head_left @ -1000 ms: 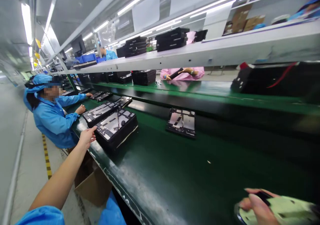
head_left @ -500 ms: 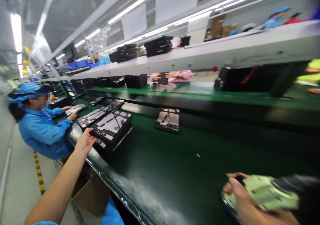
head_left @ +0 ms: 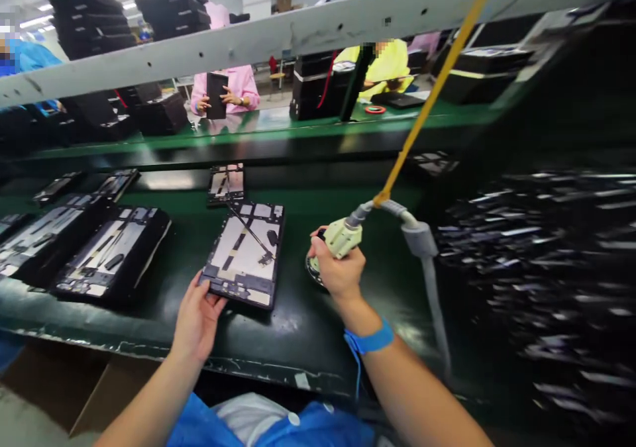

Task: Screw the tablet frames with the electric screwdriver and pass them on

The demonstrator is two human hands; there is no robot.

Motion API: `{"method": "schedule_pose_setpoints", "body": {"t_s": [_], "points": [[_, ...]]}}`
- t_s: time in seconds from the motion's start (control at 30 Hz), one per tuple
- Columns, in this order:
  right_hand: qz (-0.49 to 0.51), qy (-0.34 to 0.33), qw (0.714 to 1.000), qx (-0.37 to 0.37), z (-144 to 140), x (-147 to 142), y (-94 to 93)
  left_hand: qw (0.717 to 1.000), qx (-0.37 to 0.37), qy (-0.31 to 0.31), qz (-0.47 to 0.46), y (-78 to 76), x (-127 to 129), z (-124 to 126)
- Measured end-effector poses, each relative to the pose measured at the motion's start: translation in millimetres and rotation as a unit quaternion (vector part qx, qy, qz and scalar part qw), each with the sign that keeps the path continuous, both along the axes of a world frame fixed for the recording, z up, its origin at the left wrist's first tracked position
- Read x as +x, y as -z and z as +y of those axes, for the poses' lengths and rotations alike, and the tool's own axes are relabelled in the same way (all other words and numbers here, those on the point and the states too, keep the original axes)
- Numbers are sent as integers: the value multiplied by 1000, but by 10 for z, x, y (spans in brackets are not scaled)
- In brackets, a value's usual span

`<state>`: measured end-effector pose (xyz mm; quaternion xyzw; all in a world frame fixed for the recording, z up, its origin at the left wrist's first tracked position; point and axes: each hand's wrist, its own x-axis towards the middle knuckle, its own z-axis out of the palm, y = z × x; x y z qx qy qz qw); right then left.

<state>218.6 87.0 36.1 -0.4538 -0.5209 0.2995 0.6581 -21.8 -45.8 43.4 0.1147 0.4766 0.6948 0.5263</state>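
Observation:
Between the thumb and fingers of my left hand is the lower left corner of an opened tablet, tilted over the bench. Silver battery panels, dark tape strips and a thin cable show inside it. My right hand is wrapped round a pale green corded hand tool, just right of the tablet; its exact kind does not show. The tool's grey cable hangs from a yellow strap. A blue band circles my right wrist. Another opened tablet lies behind the held one.
Stacks of opened tablets stand on the green bench at left. Many blurred dark, shiny pieces fill the right side. A grey shelf beam crosses above. Opposite, a person in pink holds a dark panel; another wears yellow.
My left hand has taken a tablet off the stack at left and brought it rightward in front of me. My right hand, with the tool, is now near it. The view has swung right.

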Motion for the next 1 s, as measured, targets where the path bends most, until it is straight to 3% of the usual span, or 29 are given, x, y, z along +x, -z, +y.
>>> {"method": "schedule_pose_setpoints", "body": {"t_s": [0.13, 0.2, 0.27, 0.3, 0.37, 0.43, 0.53, 0.6, 0.67, 0.73, 0.8, 1.0], "points": [[-3, -2, 1000, 9, -8, -10, 23, 998, -38, 52, 26, 381, 306, -215], [-2, -3, 1000, 14, -11, -15, 35, 988, -74, 100, 86, 448, 233, -361], [8, -3, 1000, 21, -14, -23, 46, 954, -96, 153, 240, 413, 55, -464], [12, -3, 1000, 24, -16, -28, 49, 920, -89, 169, 344, 365, -40, -484], [16, -6, 999, 28, -22, -39, 52, 824, -31, 182, 536, 240, -164, -441], [14, -14, 999, 35, -30, -48, 52, 726, 53, 207, 654, 123, -122, -299], [7, -20, 999, 45, -39, -50, 48, 594, 116, 287, 743, 25, 260, 3], [3, -12, 999, 46, -38, -42, 45, 506, 99, 309, 799, 11, 594, 185], [2, 1, 999, 47, -31, -28, 43, 445, 70, 313, 836, 25, 862, 312], [0, 11, 999, 49, -24, -15, 43, 420, 54, 314, 850, 58, 999, 380], [-3, 11, 999, 51, -26, -8, 41, 417, 52, 314, 851, 95, 1000, 405], [-8, -8, 998, 55, -72, -28, 9, 447, 147, 318, 823, 105, 664, 418]]}}
